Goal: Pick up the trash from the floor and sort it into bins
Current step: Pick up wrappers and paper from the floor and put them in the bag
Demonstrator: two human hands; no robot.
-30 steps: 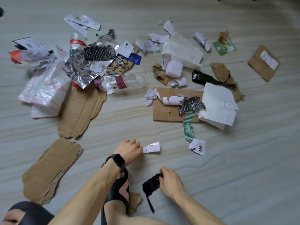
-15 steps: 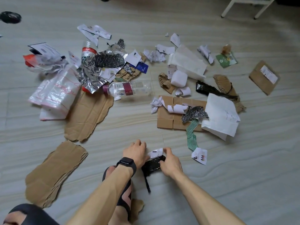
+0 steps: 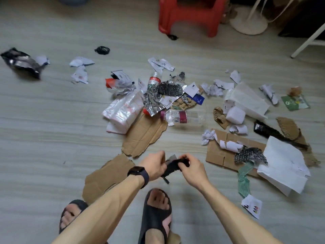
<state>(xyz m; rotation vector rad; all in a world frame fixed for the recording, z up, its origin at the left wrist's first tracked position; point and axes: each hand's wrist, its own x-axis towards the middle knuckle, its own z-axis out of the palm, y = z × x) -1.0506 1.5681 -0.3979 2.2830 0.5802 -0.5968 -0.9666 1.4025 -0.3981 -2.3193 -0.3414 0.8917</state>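
Observation:
Both my hands are raised above the floor in front of me, together holding a crumpled black plastic scrap (image 3: 173, 167) and a small white paper slip (image 3: 171, 157) tucked behind it. My left hand (image 3: 154, 165), with a black watch on the wrist, grips the scrap's left side. My right hand (image 3: 192, 167) grips its right side, fingers curled over the top. A black strip hangs down from the scrap. Trash lies scattered on the floor beyond: a clear plastic bottle (image 3: 184, 117), torn cardboard (image 3: 144, 134), white paper sheets (image 3: 284, 164).
A red plastic stool (image 3: 190, 14) stands at the back, a white fan base (image 3: 249, 23) to its right. A foil bag (image 3: 21, 62) and a small black wad (image 3: 102, 50) lie far left. My sandalled feet (image 3: 156, 213) are below, next to brown cardboard (image 3: 105, 175).
My hands came together, took up the white slip with the black scrap, and lifted both off the floor. My view rose, bringing the stool and the far-left trash into sight.

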